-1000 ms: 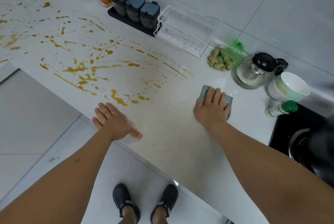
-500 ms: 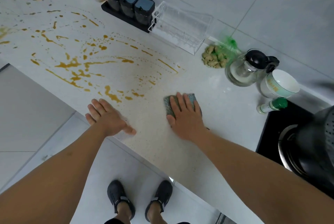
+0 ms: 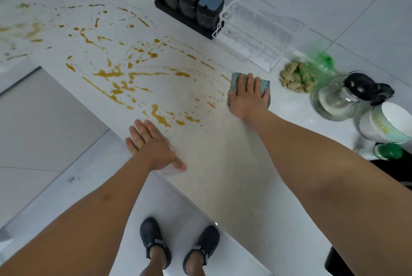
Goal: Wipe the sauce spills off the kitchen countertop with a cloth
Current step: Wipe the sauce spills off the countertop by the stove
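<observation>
The right hand [image 3: 246, 99] lies palm down with fingers straight and spread, pressing flat, its arm stretched far forward; the left hand [image 3: 153, 145] rests palm down at the near edge, fingers straight, thumb out to the side. Both forearms are bare.

My right grip [image 3: 246, 99] lies flat on the cloth [image 3: 236, 79] on the surface [image 3: 223, 175], at two o'clock from my left grip [image 3: 153, 146], which rests at the near edge. Sauce spills [image 3: 116, 75] spread from eleven to twelve o'clock of my left grip. Three jars [image 3: 191, 6] stand at the back, a clear rack [image 3: 256, 35] right of them. The kettle [image 3: 343, 97] stands at three o'clock from the cloth, a bowl [image 3: 390, 121] just right of it.
</observation>
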A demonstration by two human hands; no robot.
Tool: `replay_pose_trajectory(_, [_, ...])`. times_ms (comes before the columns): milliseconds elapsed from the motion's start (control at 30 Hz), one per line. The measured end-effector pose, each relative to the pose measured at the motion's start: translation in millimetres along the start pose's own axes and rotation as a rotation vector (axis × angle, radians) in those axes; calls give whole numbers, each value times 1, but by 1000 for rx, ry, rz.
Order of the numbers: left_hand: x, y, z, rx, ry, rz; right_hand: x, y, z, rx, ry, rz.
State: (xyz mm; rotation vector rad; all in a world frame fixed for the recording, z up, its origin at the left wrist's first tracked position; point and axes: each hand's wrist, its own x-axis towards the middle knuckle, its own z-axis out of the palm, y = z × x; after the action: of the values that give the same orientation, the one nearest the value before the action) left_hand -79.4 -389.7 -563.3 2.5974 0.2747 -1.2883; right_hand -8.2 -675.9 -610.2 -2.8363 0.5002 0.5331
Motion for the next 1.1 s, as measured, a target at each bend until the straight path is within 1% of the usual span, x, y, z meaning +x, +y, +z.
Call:
replay_pose_trajectory(100, [-4, -2, 0, -7, 7, -4, -36, -15, 20, -71, 14, -208])
replay_pose_trajectory(167, [-5, -3, 0, 0, 11, 1, -67, -3, 31, -116, 8, -309])
replay_pose_trajectory(200, [-5, -3, 0, -1, 9, 2, -76, 8, 34, -143, 15, -327])
replay_pose_trajectory(267, [-5, -2, 0, -7, 9, 0, -76, 32, 30, -158, 25, -276])
replay_pose_trajectory(333, [-5, -1, 0, -4, 8, -3, -59, 47, 20, -134, 16, -152])
replay_pose_trajectory(400, [-3, 0, 1, 1, 5, 1, -34, 47, 10, -109, 20, -48])
replay_pose_trajectory(500, [0, 0, 1, 6, 2, 2, 3, 20, -5, -28, 11, 28])
replay_pose_trajectory(600, [2, -2, 0, 15, 2, -7, 24, -18, -12, 25, -17, 30])
replay_pose_trajectory(667, [1, -2, 0, 17, 5, -7, 20, -37, -9, 15, -30, -19])
replay_pose_trajectory(767, [-1, -2, -1, 13, 15, -10, -19, -55, 12, -49, -47, -195])
replay_pose_trajectory(833, [-3, -3, 0, 16, 23, -16, -57, -53, 28, -67, -43, -324])
replay_pose_trajectory(900, [-4, -2, -1, 10, 23, -13, -83, -30, 36, -103, -53, -366])
replay_pose_trajectory(967, [-5, -2, 0, 4, 23, -5, -86, 6, 34, -126, -17, -289])
replay_pose_trajectory(1033, [-4, -2, 0, 1, 13, -5, -74, 36, 24, -124, 7, -141])
replay_pose_trajectory(1100, [-3, -1, 0, 8, 8, -2, -55, 45, 14, -99, 17, 2])
